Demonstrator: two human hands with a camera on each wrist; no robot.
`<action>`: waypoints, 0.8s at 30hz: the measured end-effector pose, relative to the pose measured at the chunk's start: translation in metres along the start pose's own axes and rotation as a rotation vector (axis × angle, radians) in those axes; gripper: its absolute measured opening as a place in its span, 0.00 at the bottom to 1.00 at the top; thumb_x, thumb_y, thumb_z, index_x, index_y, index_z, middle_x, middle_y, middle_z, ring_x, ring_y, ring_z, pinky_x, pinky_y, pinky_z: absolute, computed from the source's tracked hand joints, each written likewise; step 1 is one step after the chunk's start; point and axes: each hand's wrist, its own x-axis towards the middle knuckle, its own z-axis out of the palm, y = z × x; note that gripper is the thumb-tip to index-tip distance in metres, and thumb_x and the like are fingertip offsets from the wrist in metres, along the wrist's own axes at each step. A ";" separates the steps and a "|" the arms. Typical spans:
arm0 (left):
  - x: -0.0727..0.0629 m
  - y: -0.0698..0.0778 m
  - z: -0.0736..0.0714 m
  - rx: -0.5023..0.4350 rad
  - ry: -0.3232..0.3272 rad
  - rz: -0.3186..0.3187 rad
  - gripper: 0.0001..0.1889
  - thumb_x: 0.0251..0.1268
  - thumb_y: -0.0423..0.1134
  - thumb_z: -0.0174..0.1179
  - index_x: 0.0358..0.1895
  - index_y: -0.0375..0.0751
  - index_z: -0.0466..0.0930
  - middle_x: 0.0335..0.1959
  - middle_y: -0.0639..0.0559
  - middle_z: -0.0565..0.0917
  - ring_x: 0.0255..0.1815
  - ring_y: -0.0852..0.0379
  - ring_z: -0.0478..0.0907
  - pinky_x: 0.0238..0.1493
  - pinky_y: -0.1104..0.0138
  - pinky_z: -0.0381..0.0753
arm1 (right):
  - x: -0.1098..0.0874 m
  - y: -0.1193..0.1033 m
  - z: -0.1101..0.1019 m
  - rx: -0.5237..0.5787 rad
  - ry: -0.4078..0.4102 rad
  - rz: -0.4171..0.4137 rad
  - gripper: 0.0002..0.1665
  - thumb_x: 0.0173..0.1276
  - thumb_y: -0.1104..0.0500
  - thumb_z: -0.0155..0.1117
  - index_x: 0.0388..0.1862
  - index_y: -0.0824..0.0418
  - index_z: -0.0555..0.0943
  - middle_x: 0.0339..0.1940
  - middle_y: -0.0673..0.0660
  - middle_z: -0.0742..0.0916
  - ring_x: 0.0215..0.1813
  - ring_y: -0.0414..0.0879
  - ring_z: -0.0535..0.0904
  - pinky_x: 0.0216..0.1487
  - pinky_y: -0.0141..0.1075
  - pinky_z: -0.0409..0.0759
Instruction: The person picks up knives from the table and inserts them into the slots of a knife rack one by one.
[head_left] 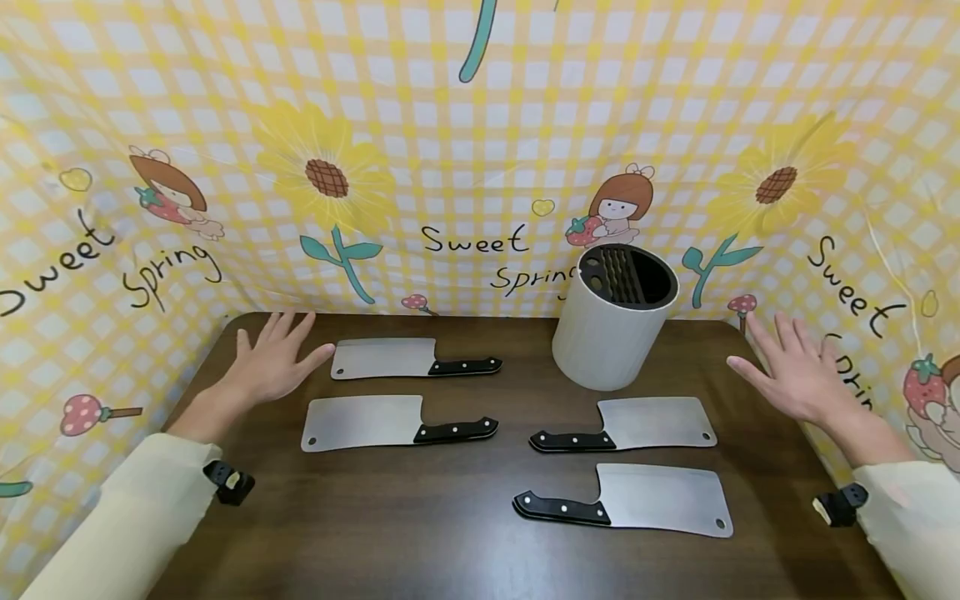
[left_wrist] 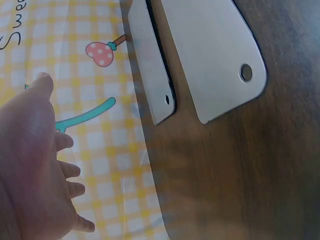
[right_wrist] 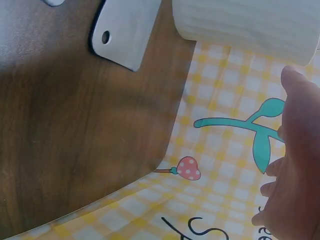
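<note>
My left hand (head_left: pixel 272 360) is spread with straight fingers at the left of the table, beside the far left cleaver (head_left: pixel 384 358). Nearer to me on that side lies a second cleaver (head_left: pixel 363 422), its black handle also pointing right. On the right, my other hand (head_left: pixel 797 372) is spread too, fingers straight, holding nothing. Two more cleavers lie there with handles to the left: a smaller one (head_left: pixel 660 422) and a larger one (head_left: pixel 666 498) in front of it. A white round knife block (head_left: pixel 606 337) with a black slotted top stands behind them.
The brown wooden table (head_left: pixel 420 533) has rounded far corners. A yellow checked cloth (head_left: pixel 465 150) printed with flowers and "Sweet Spring" rises behind it and along both sides. Each sleeve has a small black wrist camera (head_left: pixel 229 482) at its cuff.
</note>
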 end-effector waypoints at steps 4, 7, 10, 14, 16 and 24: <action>0.003 0.007 -0.001 0.001 0.001 0.015 0.48 0.76 0.72 0.35 0.83 0.37 0.41 0.80 0.26 0.37 0.80 0.28 0.30 0.66 0.25 0.22 | 0.002 -0.002 -0.003 0.013 0.019 -0.019 0.49 0.82 0.35 0.41 0.85 0.58 0.36 0.78 0.82 0.46 0.77 0.81 0.37 0.65 0.80 0.35; 0.005 0.011 -0.002 0.002 0.003 0.027 0.48 0.77 0.71 0.35 0.83 0.36 0.41 0.80 0.26 0.37 0.80 0.27 0.31 0.67 0.25 0.23 | 0.002 -0.005 -0.006 0.029 0.024 -0.029 0.48 0.82 0.35 0.41 0.85 0.58 0.36 0.77 0.83 0.46 0.77 0.80 0.36 0.67 0.79 0.35; 0.007 0.016 -0.001 -0.003 0.017 0.038 0.47 0.77 0.71 0.35 0.82 0.36 0.43 0.81 0.26 0.39 0.80 0.28 0.32 0.67 0.25 0.24 | 0.004 -0.007 -0.010 0.050 0.033 -0.046 0.47 0.83 0.37 0.40 0.85 0.59 0.37 0.77 0.83 0.47 0.78 0.79 0.35 0.67 0.78 0.35; 0.010 0.023 0.000 -0.009 0.044 0.058 0.46 0.78 0.70 0.36 0.82 0.36 0.45 0.81 0.27 0.43 0.81 0.28 0.36 0.67 0.24 0.26 | 0.009 -0.012 -0.015 0.067 0.061 -0.070 0.46 0.83 0.38 0.41 0.84 0.61 0.40 0.78 0.82 0.49 0.78 0.78 0.36 0.68 0.78 0.39; 0.012 0.027 0.001 -0.012 0.050 0.071 0.46 0.78 0.69 0.35 0.82 0.36 0.45 0.81 0.27 0.43 0.80 0.28 0.36 0.67 0.24 0.28 | 0.011 -0.017 -0.017 0.069 0.092 -0.089 0.45 0.84 0.39 0.43 0.84 0.64 0.45 0.77 0.82 0.51 0.78 0.78 0.39 0.69 0.76 0.42; 0.021 0.046 0.007 -0.043 0.062 0.134 0.43 0.80 0.66 0.37 0.81 0.33 0.49 0.80 0.29 0.48 0.80 0.29 0.40 0.68 0.24 0.33 | 0.024 -0.037 -0.026 0.127 0.210 -0.205 0.40 0.84 0.46 0.47 0.78 0.74 0.56 0.68 0.81 0.66 0.71 0.77 0.57 0.69 0.69 0.54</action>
